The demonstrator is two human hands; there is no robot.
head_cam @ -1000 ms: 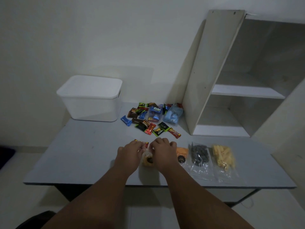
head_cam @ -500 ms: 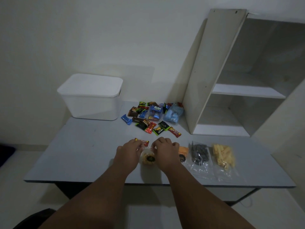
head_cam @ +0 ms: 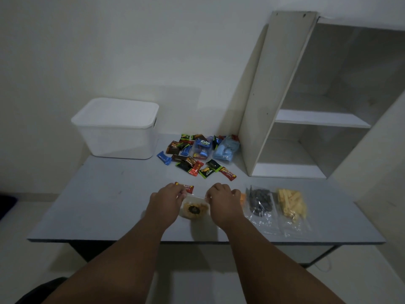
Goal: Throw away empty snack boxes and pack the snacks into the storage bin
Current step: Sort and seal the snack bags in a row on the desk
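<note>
Table [head_cam: 98,205]: bin [head_cam: 116,130] far left, snack pile [head_cam: 197,154] far centre just right of it, shelf unit [head_cam: 263,95] far right. Near centre: packet [head_cam: 195,209] held between left hand [head_cam: 166,200] and right hand [head_cam: 221,202]; first bag [head_cam: 259,202], second bag [head_cam: 290,202] to their right.

Pinching the clear snack packet [head_cam: 194,209], we are hiding most of an orange packet [head_cam: 242,199] behind our right hand [head_cam: 221,205] and one end of a red wrapper [head_cam: 188,187] behind our left hand [head_cam: 166,200], while the right edge is cropping the shelf unit [head_cam: 258,102].
</note>
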